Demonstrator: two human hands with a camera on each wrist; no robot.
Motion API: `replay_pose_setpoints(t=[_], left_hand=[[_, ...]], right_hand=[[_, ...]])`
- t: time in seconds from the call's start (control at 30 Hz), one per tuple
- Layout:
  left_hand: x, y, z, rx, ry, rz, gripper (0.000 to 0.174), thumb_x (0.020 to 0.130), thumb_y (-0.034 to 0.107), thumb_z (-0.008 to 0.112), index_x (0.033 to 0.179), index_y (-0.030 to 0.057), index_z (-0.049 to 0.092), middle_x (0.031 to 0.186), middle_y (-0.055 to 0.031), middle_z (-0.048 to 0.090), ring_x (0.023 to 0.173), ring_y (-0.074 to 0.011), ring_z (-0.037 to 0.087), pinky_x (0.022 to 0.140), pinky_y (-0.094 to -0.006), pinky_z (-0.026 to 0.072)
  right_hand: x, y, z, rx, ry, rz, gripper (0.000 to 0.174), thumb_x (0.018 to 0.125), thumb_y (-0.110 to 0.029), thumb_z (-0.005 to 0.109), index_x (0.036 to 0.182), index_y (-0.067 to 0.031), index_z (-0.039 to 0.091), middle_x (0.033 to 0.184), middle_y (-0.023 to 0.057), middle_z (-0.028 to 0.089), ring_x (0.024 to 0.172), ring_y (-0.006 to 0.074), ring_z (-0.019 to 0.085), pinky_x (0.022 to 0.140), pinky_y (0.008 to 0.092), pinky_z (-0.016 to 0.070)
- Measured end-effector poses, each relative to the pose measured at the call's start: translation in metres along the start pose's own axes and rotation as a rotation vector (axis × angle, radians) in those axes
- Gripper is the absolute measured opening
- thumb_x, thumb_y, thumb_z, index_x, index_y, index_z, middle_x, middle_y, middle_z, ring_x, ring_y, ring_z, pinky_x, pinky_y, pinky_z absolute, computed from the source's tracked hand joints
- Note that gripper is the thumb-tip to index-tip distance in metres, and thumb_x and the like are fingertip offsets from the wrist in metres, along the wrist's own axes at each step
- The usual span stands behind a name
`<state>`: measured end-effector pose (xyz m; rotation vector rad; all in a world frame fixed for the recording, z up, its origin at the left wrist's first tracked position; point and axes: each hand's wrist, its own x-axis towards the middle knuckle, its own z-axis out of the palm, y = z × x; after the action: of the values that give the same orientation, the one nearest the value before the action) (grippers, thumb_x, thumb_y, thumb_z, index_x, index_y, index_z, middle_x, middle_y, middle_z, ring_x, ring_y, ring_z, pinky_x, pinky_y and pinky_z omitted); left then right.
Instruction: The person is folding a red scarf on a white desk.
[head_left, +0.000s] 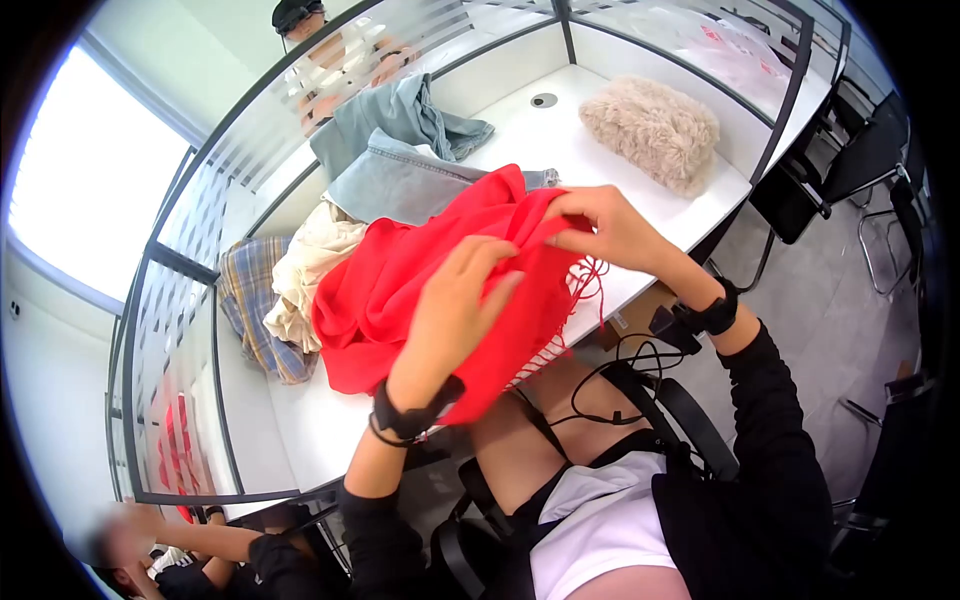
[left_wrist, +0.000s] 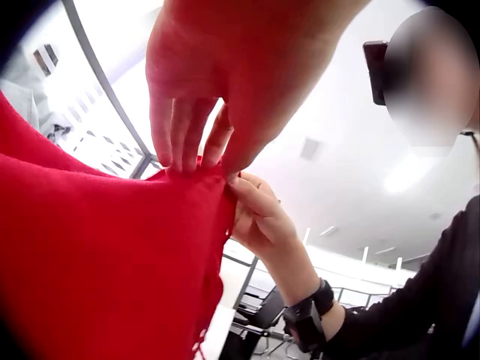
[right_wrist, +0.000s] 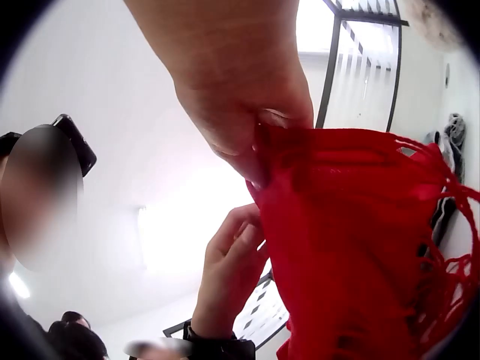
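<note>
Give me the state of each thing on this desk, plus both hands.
Red fringed cloth: bunched, one edge raised
Right hand: pinching the red fringed cloth
Left hand: relaxed, at the red fringed cloth
Pale denim: creased
Grey-blue garment: rumpled
Cream cloth: crumpled
Plaid cloth: lying creased
Fluffy beige thing: lying by itself, uncovered

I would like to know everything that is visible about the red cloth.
The red cloth looks soft and plain, with a fringe of thin red strings along one edge. It is bunched in loose folds over the white table, partly raised, its near side hanging past the front. The right hand pinches an edge; the left hand touches it too.
</note>
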<state>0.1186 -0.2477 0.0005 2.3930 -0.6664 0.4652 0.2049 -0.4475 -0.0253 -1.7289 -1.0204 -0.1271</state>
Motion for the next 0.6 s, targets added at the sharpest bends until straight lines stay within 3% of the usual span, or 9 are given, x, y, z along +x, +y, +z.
replay_pose_setpoints(t=[0.07,0.2,0.27,0.33,0.37,0.4,0.47,0.53,0.6], left_hand=[[0.008,0.008,0.012,-0.109,0.024,-0.006,0.022,0.074,0.001,0.065,0.093,0.0005,0.053,0.091,-0.0109,0.056,0.082,-0.0243,0.058,0.073,-0.0316,0.0472],[0.01,0.004,0.02,-0.25,0.03,-0.025,0.026,0.071,-0.004,0.064,0.093,0.0001,0.051,0.09,-0.0106,0.054,0.082,-0.023,0.057,0.073,-0.0313,0.047],[0.006,-0.001,0.016,-0.241,-0.023,-0.023,0.026,0.069,-0.006,0.063,0.091,0.0001,0.051,0.091,-0.0101,0.054,0.083,-0.0223,0.057,0.074,-0.0302,0.0469],[0.004,0.001,0.009,-0.171,0.047,0.005,0.025,0.067,-0.01,0.06,0.088,0.0007,0.051,0.092,-0.0103,0.054,0.084,-0.0233,0.057,0.076,-0.029,0.046],[0.003,-0.001,0.008,-0.158,0.099,0.029,0.025,0.066,-0.011,0.06,0.087,0.0009,0.051,0.091,-0.0109,0.054,0.084,-0.0249,0.057,0.075,-0.03,0.0462],[0.002,-0.002,0.006,-0.143,0.152,0.052,0.025,0.066,-0.011,0.06,0.086,0.0011,0.051,0.091,-0.0115,0.054,0.083,-0.0265,0.057,0.073,-0.0311,0.0464],[-0.003,-0.004,0.006,-0.386,0.174,-0.03,0.025,0.066,-0.012,0.058,0.086,0.0019,0.052,0.092,-0.0107,0.055,0.082,-0.0246,0.058,0.073,-0.0283,0.0459],[-0.008,0.0,0.006,-0.705,0.149,-0.155,0.025,0.067,-0.012,0.058,0.087,0.0021,0.053,0.091,-0.0106,0.056,0.081,-0.0238,0.058,0.073,-0.0276,0.0456],[-0.007,0.001,0.007,-0.657,0.053,-0.179,0.026,0.068,-0.013,0.057,0.089,0.0007,0.055,0.094,-0.0094,0.055,0.085,-0.0193,0.057,0.077,-0.026,0.0449]], right_hand=[[-0.002,-0.016,-0.001,-0.043,-0.116,0.078,0.016,0.072,-0.008,0.065,0.085,-0.0022,0.06,0.074,0.0093,0.059,0.065,0.0218,0.054,0.059,0.029,0.042],[-0.009,-0.02,-0.001,-0.025,-0.118,0.04,0.016,0.072,-0.01,0.067,0.084,-0.003,0.06,0.071,0.0091,0.058,0.064,0.0208,0.054,0.058,0.0295,0.0415],[-0.009,-0.02,-0.003,0.113,-0.215,0.08,0.02,0.074,-0.012,0.067,0.09,-0.0028,0.06,0.082,0.0067,0.061,0.076,0.0171,0.057,0.07,0.027,0.0436],[-0.009,-0.014,-0.002,0.311,-0.273,0.089,0.023,0.075,-0.012,0.066,0.095,-0.0029,0.06,0.091,0.0054,0.062,0.085,0.0148,0.057,0.079,0.0254,0.043],[-0.006,-0.011,-0.006,0.357,-0.32,0.143,0.029,0.076,-0.01,0.063,0.104,-0.0032,0.059,0.104,0.0038,0.06,0.098,0.0118,0.053,0.089,0.0253,0.0386],[-0.004,-0.005,-0.008,0.438,-0.362,0.17,0.041,0.075,-0.003,0.057,0.116,-0.0043,0.054,0.116,0.0052,0.055,0.106,0.0122,0.05,0.092,0.0266,0.0376],[-0.003,-0.004,-0.008,0.502,-0.345,0.133,0.058,0.072,0.005,0.05,0.128,-0.0051,0.043,0.129,0.0075,0.044,0.114,0.014,0.045,0.095,0.0274,0.0366],[-0.004,-0.006,-0.007,0.567,-0.389,0.148,0.066,0.069,0.008,0.048,0.133,-0.006,0.035,0.134,0.0091,0.037,0.117,0.0155,0.042,0.097,0.0279,0.0357],[-0.003,-0.008,-0.008,0.638,-0.44,0.19,0.072,0.068,0.009,0.047,0.136,-0.0065,0.031,0.137,0.01,0.033,0.12,0.0164,0.04,0.098,0.0283,0.035]])
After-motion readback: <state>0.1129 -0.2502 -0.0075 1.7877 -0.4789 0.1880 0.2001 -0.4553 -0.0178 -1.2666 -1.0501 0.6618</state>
